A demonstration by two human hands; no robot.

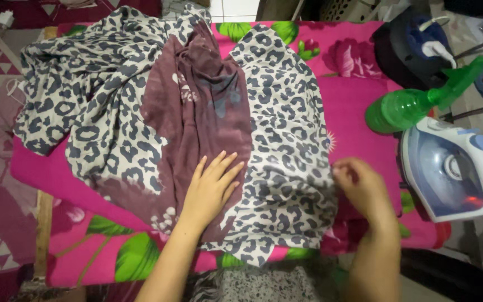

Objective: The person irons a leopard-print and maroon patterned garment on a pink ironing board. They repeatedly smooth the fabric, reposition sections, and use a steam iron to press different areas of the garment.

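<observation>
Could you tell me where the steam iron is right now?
In the head view, the blue and white steam iron sits at the right end of the pink floral board, just below the green spray bottle and right of the right hand.

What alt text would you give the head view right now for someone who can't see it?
Left hand lies flat on a leopard-print and maroon garment spread over a pink floral ironing surface, while the right hand pinches the garment's right edge. A blue-and-white iron and green spray bottle sit at right.

We find no packages, no signs, no screens in view, nothing boxed or wrapped — no readable label or tag on anything we can make out.
</observation>
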